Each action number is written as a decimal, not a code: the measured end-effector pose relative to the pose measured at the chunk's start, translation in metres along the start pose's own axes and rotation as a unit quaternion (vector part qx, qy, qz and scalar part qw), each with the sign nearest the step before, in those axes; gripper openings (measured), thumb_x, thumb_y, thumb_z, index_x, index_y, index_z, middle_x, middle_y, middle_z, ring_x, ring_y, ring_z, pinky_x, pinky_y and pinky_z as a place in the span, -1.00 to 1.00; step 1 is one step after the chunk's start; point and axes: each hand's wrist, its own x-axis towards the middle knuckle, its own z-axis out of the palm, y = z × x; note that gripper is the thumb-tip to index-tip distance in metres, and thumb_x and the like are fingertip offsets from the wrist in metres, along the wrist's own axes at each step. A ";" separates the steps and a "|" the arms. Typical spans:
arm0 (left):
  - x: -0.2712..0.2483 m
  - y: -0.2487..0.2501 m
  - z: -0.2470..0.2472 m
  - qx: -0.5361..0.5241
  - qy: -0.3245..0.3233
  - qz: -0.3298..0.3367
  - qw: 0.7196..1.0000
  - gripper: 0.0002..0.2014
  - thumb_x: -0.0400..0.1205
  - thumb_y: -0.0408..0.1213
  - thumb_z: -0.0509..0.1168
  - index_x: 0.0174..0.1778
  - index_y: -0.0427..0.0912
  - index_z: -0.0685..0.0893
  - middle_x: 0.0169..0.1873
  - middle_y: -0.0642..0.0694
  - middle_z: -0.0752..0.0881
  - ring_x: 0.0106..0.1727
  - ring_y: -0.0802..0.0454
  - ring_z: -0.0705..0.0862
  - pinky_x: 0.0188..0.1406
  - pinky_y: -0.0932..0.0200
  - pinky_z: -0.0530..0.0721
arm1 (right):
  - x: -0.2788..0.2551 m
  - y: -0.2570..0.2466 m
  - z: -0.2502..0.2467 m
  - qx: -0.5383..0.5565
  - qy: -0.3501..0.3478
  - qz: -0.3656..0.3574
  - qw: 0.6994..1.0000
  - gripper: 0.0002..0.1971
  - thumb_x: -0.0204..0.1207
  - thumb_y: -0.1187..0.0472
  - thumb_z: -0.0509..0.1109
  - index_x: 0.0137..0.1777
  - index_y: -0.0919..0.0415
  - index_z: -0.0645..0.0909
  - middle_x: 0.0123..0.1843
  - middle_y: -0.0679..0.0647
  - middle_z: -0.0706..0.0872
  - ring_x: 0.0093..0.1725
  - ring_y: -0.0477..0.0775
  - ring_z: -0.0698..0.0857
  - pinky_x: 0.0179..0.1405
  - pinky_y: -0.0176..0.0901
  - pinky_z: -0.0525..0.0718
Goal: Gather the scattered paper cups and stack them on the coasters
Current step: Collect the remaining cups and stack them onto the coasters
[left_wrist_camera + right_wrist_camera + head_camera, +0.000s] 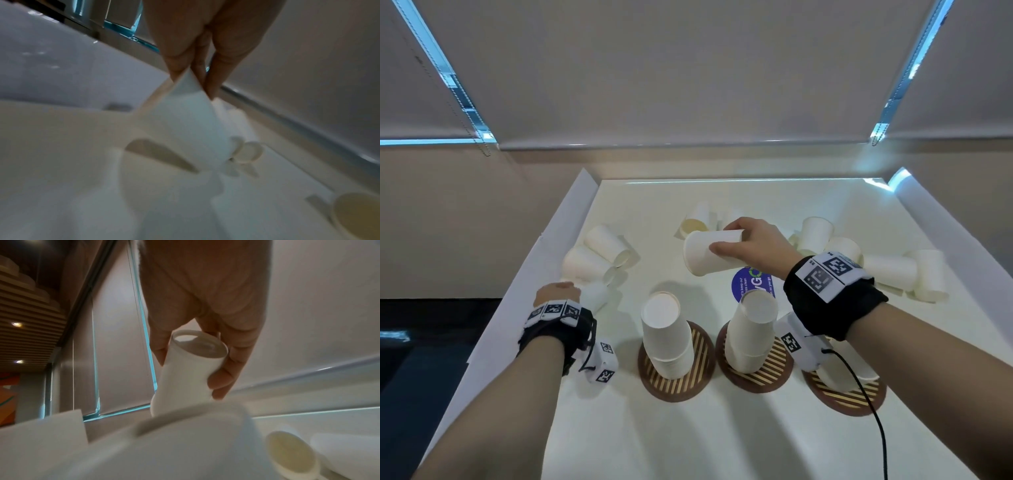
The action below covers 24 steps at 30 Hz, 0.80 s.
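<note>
My right hand (736, 240) grips a white paper cup (709, 255) by its base end, holding it sideways in the air above the table's middle; the same cup (185, 374) shows in the right wrist view. My left hand (561, 291) pinches another white cup (595, 296) near the left wall; this cup (185, 123) hangs from my fingertips (211, 91). Upside-down cup stacks stand on the left coaster (678, 383) and middle coaster (763, 377). A third stack on the right coaster (849, 397) is mostly hidden behind my right wrist.
Loose cups lie at the far left (599, 253), the far middle (697, 219) and in a pile at the right (893, 270). A blue round sticker (751, 284) marks the table. White raised walls (571, 212) border the table on left, right and far sides.
</note>
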 end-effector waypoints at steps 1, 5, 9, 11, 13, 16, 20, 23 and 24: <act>-0.003 0.010 -0.004 -0.022 0.002 0.023 0.999 -0.68 0.64 -0.43 0.23 0.31 -0.29 0.67 0.31 -0.26 0.65 0.32 -0.24 0.61 0.20 0.14 0.55 | -0.004 0.000 -0.005 0.010 0.005 -0.001 1.000 -0.55 0.40 0.02 0.50 0.26 0.14 0.59 0.04 0.06 0.63 -0.06 0.03 0.64 -0.29 -0.30 0.58; -0.043 0.077 -0.023 -0.177 -0.002 0.105 0.979 -0.65 0.57 -0.55 0.14 0.14 -0.25 0.74 0.03 -0.11 0.74 0.08 -0.10 0.66 0.15 0.18 0.57 | -0.018 -0.008 -0.028 0.054 0.030 -0.014 0.998 -0.58 0.42 0.04 0.50 0.24 0.19 0.60 0.03 0.14 0.68 -0.14 0.09 0.68 -0.25 -0.18 0.68; -0.103 0.142 -0.030 -0.292 -0.184 0.169 0.923 -0.69 0.54 -0.72 0.06 -0.18 -0.30 0.63 -0.31 -0.07 0.59 -0.27 0.06 0.57 -0.31 0.37 0.61 | -0.036 -0.024 -0.044 0.107 0.034 -0.056 0.992 -0.68 0.48 0.04 0.46 0.17 0.17 0.64 -0.08 0.09 0.68 -0.22 0.03 0.66 -0.37 -0.32 0.59; -0.138 0.162 -0.026 -0.312 -0.233 0.180 0.903 -0.63 0.56 -0.73 -0.01 -0.26 -0.22 0.55 -0.34 -0.09 0.53 -0.33 0.09 0.51 -0.39 0.39 0.54 | -0.045 -0.031 -0.049 0.099 0.038 -0.071 0.992 -0.71 0.49 0.01 0.45 0.14 0.11 0.63 -0.10 0.08 0.67 -0.38 -0.07 0.59 -0.45 -0.40 0.54; -0.167 0.169 -0.016 -0.336 -0.274 0.170 0.885 -0.69 0.61 -0.67 0.02 -0.25 -0.23 0.52 -0.35 -0.11 0.50 -0.34 0.08 0.48 -0.34 0.30 0.50 | -0.055 -0.035 -0.057 0.072 0.060 -0.071 0.993 -0.69 0.46 0.01 0.46 0.15 0.09 0.59 -0.18 0.03 0.60 -0.43 -0.09 0.52 -0.52 -0.43 0.49; -0.195 0.164 0.003 -0.350 -0.310 0.120 0.876 -0.95 0.71 -0.40 0.15 0.02 -0.28 0.50 -0.27 -0.13 0.50 -0.29 0.04 0.48 -0.30 0.16 0.50 | -0.067 -0.037 -0.074 0.042 0.089 -0.059 0.993 -0.64 0.42 0.03 0.47 0.15 0.10 0.51 -0.20 -0.03 0.50 -0.33 -0.03 0.56 -0.50 -0.31 0.52; -0.222 0.152 0.033 -0.337 -0.350 0.103 0.868 -0.84 0.73 -0.33 0.13 -0.12 -0.30 0.51 -0.24 -0.17 0.51 -0.23 -0.04 0.52 -0.16 0.08 0.51 | -0.084 -0.038 -0.094 -0.020 0.132 -0.065 0.989 -0.65 0.38 0.03 0.46 0.11 0.07 0.49 -0.08 -0.01 0.53 -0.14 0.05 0.56 -0.45 -0.24 0.43; -0.249 0.149 0.055 -0.358 -0.390 0.083 0.844 -0.79 0.72 -0.35 0.11 -0.23 -0.26 0.52 -0.19 -0.25 0.52 -0.19 -0.08 0.51 -0.17 0.07 0.46 | -0.096 -0.036 -0.106 -0.062 0.077 -0.039 0.994 -0.56 0.35 -0.01 0.51 0.15 0.11 0.48 -0.08 0.02 0.59 -0.26 0.02 0.55 -0.48 -0.25 0.40; -0.258 0.150 0.061 -0.360 -0.399 0.077 0.840 -0.80 0.71 -0.33 0.11 -0.20 -0.25 0.56 -0.14 -0.26 0.55 -0.17 -0.09 0.54 -0.18 0.07 0.48 | -0.101 -0.033 -0.108 -0.093 0.041 -0.026 0.994 -0.54 0.33 -0.02 0.53 0.13 0.11 0.47 -0.11 0.02 0.60 -0.31 0.00 0.54 -0.50 -0.24 0.39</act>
